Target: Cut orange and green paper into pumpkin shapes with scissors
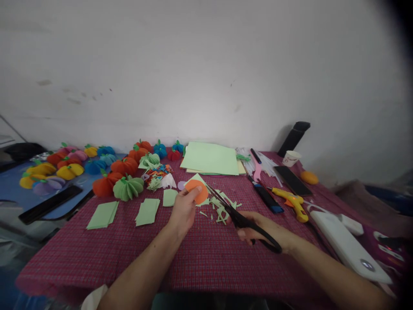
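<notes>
Cutting looks about midway: the left hand [184,209] has its fingers pinched on an orange disc [198,191] backed by green paper [195,177], held just above the counter [206,258]. The right hand [254,230] has its fingers closed through the loops of black scissors [238,217], whose blades reach the disc's edge. Green scraps [221,210] lie beneath, so trimming has likely gone some way. Finished paper pumpkins [125,165] crowd the far left, while a stack of green sheets [211,158] sits uncut. Whether the blades are parted is hard to tell — and the picture's right edge blurs into dark
</notes>
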{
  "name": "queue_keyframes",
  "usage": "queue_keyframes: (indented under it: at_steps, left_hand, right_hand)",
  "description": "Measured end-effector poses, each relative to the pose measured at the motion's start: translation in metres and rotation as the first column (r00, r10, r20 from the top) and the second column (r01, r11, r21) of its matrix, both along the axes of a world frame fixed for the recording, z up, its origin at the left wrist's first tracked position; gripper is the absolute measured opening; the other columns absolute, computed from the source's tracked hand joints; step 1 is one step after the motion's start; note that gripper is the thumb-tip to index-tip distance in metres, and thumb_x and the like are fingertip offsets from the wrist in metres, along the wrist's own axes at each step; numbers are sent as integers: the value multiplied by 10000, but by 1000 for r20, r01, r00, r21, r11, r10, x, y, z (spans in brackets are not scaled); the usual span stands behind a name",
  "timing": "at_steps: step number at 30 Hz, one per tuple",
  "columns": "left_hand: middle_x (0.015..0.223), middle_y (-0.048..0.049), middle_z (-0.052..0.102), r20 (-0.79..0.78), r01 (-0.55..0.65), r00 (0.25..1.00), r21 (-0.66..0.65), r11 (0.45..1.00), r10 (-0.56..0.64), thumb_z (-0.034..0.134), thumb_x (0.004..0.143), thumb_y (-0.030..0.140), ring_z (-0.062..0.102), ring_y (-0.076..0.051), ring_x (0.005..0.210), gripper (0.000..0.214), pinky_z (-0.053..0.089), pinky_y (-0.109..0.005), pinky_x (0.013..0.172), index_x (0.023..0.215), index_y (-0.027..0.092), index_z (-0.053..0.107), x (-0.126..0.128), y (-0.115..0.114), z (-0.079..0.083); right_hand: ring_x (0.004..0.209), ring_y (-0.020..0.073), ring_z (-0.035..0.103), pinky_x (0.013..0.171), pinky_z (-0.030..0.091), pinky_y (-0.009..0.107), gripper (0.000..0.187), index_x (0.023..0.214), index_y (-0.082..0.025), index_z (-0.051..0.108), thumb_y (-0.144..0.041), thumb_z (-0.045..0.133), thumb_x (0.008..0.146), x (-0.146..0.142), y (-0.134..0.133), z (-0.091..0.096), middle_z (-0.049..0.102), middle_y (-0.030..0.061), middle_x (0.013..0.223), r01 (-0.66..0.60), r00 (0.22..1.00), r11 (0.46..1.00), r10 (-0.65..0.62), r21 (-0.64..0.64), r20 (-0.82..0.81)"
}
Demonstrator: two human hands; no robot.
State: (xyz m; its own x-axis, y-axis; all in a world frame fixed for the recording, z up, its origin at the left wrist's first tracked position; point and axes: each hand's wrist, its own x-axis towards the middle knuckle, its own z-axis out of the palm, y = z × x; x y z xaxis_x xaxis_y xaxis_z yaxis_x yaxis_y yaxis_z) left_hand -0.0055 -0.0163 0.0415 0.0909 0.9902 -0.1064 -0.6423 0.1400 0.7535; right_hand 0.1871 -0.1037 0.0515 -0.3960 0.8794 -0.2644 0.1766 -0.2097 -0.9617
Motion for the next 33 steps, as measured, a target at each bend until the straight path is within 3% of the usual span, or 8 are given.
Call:
queue_keyframes:
  at_steps: [10, 19, 33]
  left_hand:
    - [687, -18, 661, 9, 48, 999, 7, 999, -48, 717, 538, 193, 586, -114, 624, 194, 430, -249, 679, 705, 121, 649, 2, -3, -4]
    - [670, -12, 646, 22, 98, 995, -38, 994, -97, 709, 547, 168, 568, -103, 608, 164, 429, -233, 639, 687, 120, 639, 8, -9, -7]
    - [664, -22, 642, 34, 121, 992, -31, 992, -120, 706, 549, 194, 564, -112, 608, 156, 412, -233, 636, 671, 126, 636, 8, -10, -8]
  right_hand:
    - [510, 70, 427, 479, 354, 202, 348, 962, -156, 536, -334, 645, 683, -5, 2, -4, 485, -30, 646, 11, 1000, 999, -12, -36, -28]
    - [570, 94, 479, 535, 383, 222, 339, 984, -161, 505, -338, 621, 719, -25, 16, -15, 509, -17, 674, 52, 990, 999, -51, 6, -131]
    - [570, 93, 466, 533, 386, 225, 371, 1012, -173, 494, -349, 622, 712, -36, 19, -17, 488, -25, 682, 65, 987, 997, -59, 41, -147]
